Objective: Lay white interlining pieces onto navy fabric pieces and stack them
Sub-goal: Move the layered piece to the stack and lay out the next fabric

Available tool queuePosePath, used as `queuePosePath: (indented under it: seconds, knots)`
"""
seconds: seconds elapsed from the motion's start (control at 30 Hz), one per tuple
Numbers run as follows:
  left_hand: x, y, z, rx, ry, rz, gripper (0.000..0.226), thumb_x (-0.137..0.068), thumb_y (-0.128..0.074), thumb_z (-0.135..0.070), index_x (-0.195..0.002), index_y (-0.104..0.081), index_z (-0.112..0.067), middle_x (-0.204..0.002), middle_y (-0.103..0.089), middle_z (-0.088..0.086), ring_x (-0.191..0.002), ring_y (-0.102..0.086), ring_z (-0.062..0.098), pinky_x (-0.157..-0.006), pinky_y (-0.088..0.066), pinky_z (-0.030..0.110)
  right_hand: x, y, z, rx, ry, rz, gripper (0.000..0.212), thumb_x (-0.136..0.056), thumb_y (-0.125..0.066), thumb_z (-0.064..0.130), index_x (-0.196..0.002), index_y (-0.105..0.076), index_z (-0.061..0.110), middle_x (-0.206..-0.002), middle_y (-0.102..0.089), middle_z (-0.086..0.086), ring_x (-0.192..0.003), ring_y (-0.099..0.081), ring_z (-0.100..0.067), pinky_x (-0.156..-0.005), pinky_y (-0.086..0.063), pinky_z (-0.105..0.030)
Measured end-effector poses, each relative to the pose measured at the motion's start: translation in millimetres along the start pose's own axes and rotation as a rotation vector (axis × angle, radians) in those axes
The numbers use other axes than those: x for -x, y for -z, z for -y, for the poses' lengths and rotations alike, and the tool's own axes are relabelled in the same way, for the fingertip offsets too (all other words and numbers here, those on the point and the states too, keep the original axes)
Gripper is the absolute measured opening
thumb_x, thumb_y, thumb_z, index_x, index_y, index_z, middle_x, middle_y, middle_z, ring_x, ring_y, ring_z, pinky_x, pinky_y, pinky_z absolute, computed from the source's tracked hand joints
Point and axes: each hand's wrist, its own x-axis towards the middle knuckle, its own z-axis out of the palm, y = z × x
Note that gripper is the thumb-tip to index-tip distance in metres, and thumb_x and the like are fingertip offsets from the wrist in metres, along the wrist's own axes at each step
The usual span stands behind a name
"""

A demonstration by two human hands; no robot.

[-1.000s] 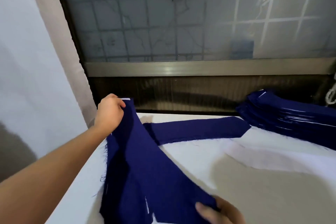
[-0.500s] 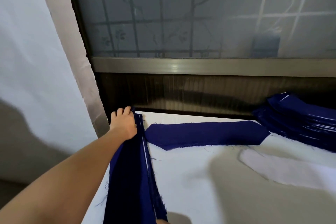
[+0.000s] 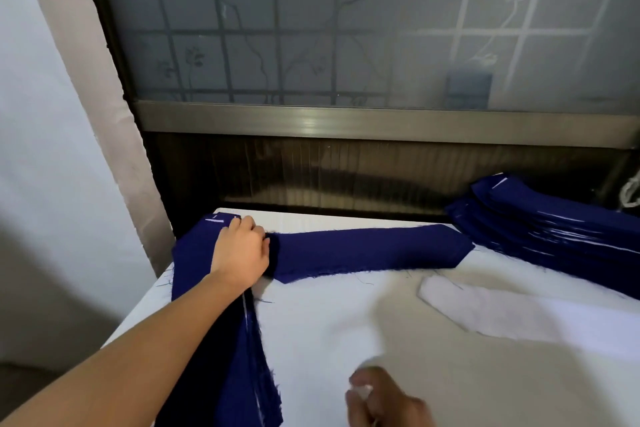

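Head view
Surface (image 3: pixel 346 322): white. Its far edge runs along the dark panel under the window, and its left edge slants down to the lower left of the frame. The widest bare stretch is in the centre and lower right.
Left navy stack (image 3: pixel 242 374): a long pile that runs along the left edge of the surface from the far left corner to the bottom of the frame. Thin white slivers show between its layers, and its near end is cut off by the frame.
Left hand (image 3: pixel 242 250): palm down on the far end of the left navy stack, fingers curled onto the cloth and gripping it. The fingertips are hidden, and the thumb side touches the single navy piece.
Single navy piece (image 3: pixel 367 250): lies flat across the upper middle of the frame, with frayed edges. Its left end is partly behind the left hand.
White interlining piece (image 3: pixel 519 315): lies flat at centre right, apart from the single navy piece. It is pale on the white surface, so its outline is faint.
Right navy stack (image 3: pixel 554 232): at the far right, running out of the frame.
Right hand (image 3: pixel 384 402): at the bottom centre, blurred and partly cut off. Something small and white shows at its fingers, but I cannot tell its grip.
Window (image 3: pixel 346 28): frosted glass, so what lies behind it shows only as dim shapes.
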Motion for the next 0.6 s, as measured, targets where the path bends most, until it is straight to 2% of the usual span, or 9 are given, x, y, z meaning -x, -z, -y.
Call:
queuePosePath:
  seconds: [0.03,0.07,0.1,0.13,0.2,0.23,0.37,0.5,0.6]
  knots:
    - [2.7,1.2,-14.0,0.074,0.017,0.017,0.035,-0.101,-0.042,-0.039,-0.118,-0.066,-0.021,-0.116,-0.058,-0.001,-0.108,-0.051,0.018,-0.09,-0.045,0.032,-4.1,43.5,-23.9,-0.001,-0.038,0.128,0.028,-0.056,-0.087,0.014,-0.064,-0.065,0.027,-0.037,-0.039,0.016,-0.031,-0.039,0.002,-0.036,-0.041,-0.014]
    - [5.4,1.6,-25.4,0.127,0.043,0.039,0.036,-0.1,-0.043,-0.042,-0.118,-0.066,-0.02,-0.115,-0.059,0.0,-0.108,-0.052,0.019,-0.089,-0.046,0.033,0.0,60.5,-41.5,0.034,-0.124,0.077,0.03,-0.055,-0.089,0.009,-0.066,-0.066,0.024,-0.039,-0.046,0.015,-0.031,-0.045,-0.005,-0.034,-0.041,-0.017]
    - [8.1,1.7,-35.1,0.164,0.08,0.074,0.037,-0.099,-0.045,-0.044,-0.118,-0.065,-0.02,-0.117,-0.059,0.001,-0.11,-0.052,0.021,-0.09,-0.047,0.035,-4.2,68.5,-57.2,0.096,-0.126,0.036,0.029,-0.056,-0.089,0.007,-0.07,-0.067,0.022,-0.042,-0.052,0.011,-0.033,-0.05,-0.012,-0.035,-0.042,-0.021]
    - [10.4,1.3,-45.5,0.203,0.132,0.114,0.037,-0.098,-0.048,-0.046,-0.119,-0.065,-0.019,-0.121,-0.057,0.003,-0.114,-0.051,0.023,-0.091,-0.048,0.037,-10.2,84.9,-81.4,0.21,-0.114,0.037,0.026,-0.063,-0.086,0.008,-0.075,-0.067,0.021,-0.045,-0.057,0.007,-0.037,-0.055,-0.017,-0.038,-0.045,-0.026]
    - [13.8,0.6,-58.0,0.269,0.251,0.171,0.037,-0.097,-0.052,-0.044,-0.121,-0.063,-0.018,-0.129,-0.053,0.006,-0.12,-0.048,0.028,-0.094,-0.048,0.042,-21.5,102.8,-105.6,0.377,-0.177,0.194,0.01,-0.084,-0.07,0.019,-0.091,-0.064,0.024,-0.057,-0.064,0.002,-0.054,-0.063,-0.022,-0.052,-0.049,-0.032]
    - [15.0,0.4,-61.2,0.289,0.299,0.17,0.035,-0.097,-0.054,-0.041,-0.122,-0.063,-0.017,-0.131,-0.051,0.007,-0.12,-0.047,0.03,-0.095,-0.047,0.043,-24.9,108.0,-117.7,0.405,-0.197,0.209,0.007,-0.09,-0.062,0.023,-0.096,-0.062,0.025,-0.062,-0.065,0.002,-0.06,-0.064,-0.022,-0.057,-0.05,-0.033]
    - [15.5,-2.8,-67.2,0.32,0.392,0.126,0.025,-0.098,-0.057,-0.03,-0.114,-0.071,-0.017,-0.129,-0.053,0.01,-0.117,-0.047,0.033,-0.094,-0.044,0.045,-27.2,129.6,-163.1,0.339,-0.289,0.114,0.005,-0.089,-0.061,0.019,-0.09,-0.062,0.023,-0.056,-0.061,0.003,-0.055,-0.06,-0.023,-0.054,-0.048,-0.034]
    - [14.3,-4.1,-68.9,0.336,0.451,0.128,0.025,-0.098,-0.058,-0.028,-0.112,-0.074,-0.015,-0.13,-0.053,0.013,-0.117,-0.046,0.036,-0.096,-0.04,0.047,-23.2,119.2,-161.1,0.42,-0.222,0.187,0.009,-0.089,-0.054,0.023,-0.082,-0.059,0.021,-0.061,-0.061,0.002,-0.056,-0.058,-0.025,-0.053,-0.046,-0.034]
    - [20.7,-8.5,-74.6,0.399,0.484,0.052,0.023,-0.096,-0.061,-0.023,-0.11,-0.074,-0.011,-0.128,-0.055,0.018,-0.112,-0.046,0.041,-0.093,-0.04,0.05,-25.3,120.3,-163.8,0.415,-0.218,0.19,0.011,-0.09,-0.052,0.025,-0.081,-0.057,0.022,-0.06,-0.059,0.002,-0.057,-0.058,-0.024,-0.053,-0.043,-0.033]
